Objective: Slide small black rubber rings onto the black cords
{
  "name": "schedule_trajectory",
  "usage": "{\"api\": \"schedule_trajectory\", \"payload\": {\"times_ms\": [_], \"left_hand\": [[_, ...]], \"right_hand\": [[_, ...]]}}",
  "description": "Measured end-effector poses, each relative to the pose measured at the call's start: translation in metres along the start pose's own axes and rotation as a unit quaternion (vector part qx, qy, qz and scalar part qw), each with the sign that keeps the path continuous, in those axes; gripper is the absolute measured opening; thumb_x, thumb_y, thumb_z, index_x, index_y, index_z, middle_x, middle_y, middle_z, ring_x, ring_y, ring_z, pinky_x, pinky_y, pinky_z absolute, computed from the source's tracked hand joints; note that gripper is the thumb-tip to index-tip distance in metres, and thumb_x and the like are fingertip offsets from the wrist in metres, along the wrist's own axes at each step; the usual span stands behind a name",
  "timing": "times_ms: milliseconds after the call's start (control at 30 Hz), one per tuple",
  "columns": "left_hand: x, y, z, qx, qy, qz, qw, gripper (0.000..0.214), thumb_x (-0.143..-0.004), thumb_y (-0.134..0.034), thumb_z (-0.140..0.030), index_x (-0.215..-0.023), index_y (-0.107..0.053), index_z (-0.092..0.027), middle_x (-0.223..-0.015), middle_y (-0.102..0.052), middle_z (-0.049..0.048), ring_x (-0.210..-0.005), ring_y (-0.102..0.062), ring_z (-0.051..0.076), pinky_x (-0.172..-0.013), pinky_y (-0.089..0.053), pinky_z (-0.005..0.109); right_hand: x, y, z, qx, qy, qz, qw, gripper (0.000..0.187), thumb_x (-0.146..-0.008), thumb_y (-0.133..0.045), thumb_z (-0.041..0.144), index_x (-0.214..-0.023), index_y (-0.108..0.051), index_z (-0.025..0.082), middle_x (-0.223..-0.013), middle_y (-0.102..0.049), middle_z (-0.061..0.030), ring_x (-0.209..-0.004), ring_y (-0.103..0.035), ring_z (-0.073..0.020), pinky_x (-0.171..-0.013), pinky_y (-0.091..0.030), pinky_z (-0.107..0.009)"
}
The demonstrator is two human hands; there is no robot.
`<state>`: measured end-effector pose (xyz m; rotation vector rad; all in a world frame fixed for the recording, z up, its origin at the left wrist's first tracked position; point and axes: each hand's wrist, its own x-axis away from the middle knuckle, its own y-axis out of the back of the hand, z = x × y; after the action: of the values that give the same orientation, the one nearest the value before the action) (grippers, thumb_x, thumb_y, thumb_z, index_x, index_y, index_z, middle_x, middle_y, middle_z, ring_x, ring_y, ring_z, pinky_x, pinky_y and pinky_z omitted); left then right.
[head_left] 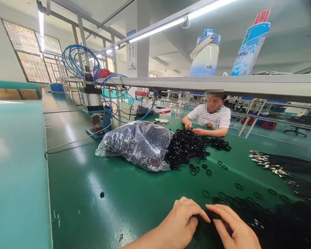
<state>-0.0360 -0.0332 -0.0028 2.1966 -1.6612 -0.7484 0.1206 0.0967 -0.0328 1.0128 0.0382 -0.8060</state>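
Observation:
My left hand [182,221] and my right hand [233,224] meet low in the view, above the green tabletop. Their fingers are closed in a pinch on a small black ring [213,215] held between the fingertips. It is dark and partly hidden by the fingers, so its full shape does not show. Beside and beyond my right hand spreads a large dark heap of black rings [280,221], with several single rings [238,186] lying loose at its far edge.
A clear plastic bag [137,143] spills a pile of black rings [186,148] mid-table. A person [209,116] sits across, hands at the pile. A press machine [94,103] stands left. Black cords with metal ends [272,164] lie right. An overhead shelf [197,83] holds a spray can [251,48].

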Motion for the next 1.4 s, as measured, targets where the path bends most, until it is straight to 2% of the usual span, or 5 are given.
{"api": "schedule_trajectory", "payload": {"times_ms": [267,467,733,1000,1400], "left_hand": [[-0.006,0.013,0.004,0.026,0.049,-0.047,0.997,0.029,-0.080,-0.054,-0.018,-0.107,-0.063,-0.025,-0.093,-0.068,0.0011,-0.087,-0.059,0.019,-0.080,-0.043,0.029],[-0.010,0.013,-0.007,-0.047,0.014,-0.029,0.998,0.022,-0.086,-0.051,-0.026,-0.099,-0.067,-0.033,-0.113,-0.063,-0.0005,-0.112,-0.047,0.024,-0.099,-0.030,0.041],[-0.012,0.007,0.005,-0.099,0.023,0.050,0.994,0.022,-0.085,-0.053,-0.021,-0.101,-0.064,-0.032,-0.096,-0.065,-0.0014,-0.096,-0.053,0.021,-0.091,-0.035,0.034],[-0.018,0.015,-0.005,-0.083,0.063,-0.024,0.994,0.015,-0.086,-0.050,-0.037,-0.089,-0.063,-0.029,-0.078,-0.053,-0.0035,-0.068,-0.052,0.015,-0.064,-0.039,0.024],[-0.030,0.002,-0.019,0.002,0.076,-0.001,0.997,0.031,-0.079,-0.045,-0.018,-0.096,-0.069,-0.026,-0.087,-0.071,-0.0010,-0.080,-0.062,0.019,-0.072,-0.044,0.025]], "right_hand": [[0.000,0.006,0.033,-0.088,-0.129,-0.020,0.988,0.022,-0.081,-0.051,0.029,-0.090,-0.070,0.025,-0.089,-0.071,-0.0027,-0.075,-0.067,-0.0201,-0.068,-0.053,-0.027],[-0.005,0.016,0.052,-0.048,-0.085,-0.018,0.995,0.032,-0.084,-0.042,0.016,-0.090,-0.071,0.028,-0.088,-0.062,-0.0029,-0.079,-0.061,-0.0182,-0.072,-0.047,-0.029],[-0.009,0.021,0.040,-0.189,-0.121,-0.034,0.974,0.047,-0.067,-0.031,-0.001,-0.085,-0.070,0.019,-0.077,-0.068,-0.0017,-0.075,-0.063,-0.0152,-0.071,-0.047,-0.026],[-0.013,0.039,0.030,-0.147,-0.139,-0.058,0.978,0.030,-0.075,-0.044,0.011,-0.082,-0.072,0.021,-0.079,-0.066,-0.0018,-0.069,-0.058,-0.0149,-0.064,-0.044,-0.025],[-0.016,0.035,0.021,-0.354,-0.226,-0.018,0.908,0.014,-0.062,-0.065,0.018,-0.075,-0.067,0.014,-0.062,-0.059,0.0018,-0.052,-0.054,-0.0093,-0.049,-0.041,-0.019]]}}
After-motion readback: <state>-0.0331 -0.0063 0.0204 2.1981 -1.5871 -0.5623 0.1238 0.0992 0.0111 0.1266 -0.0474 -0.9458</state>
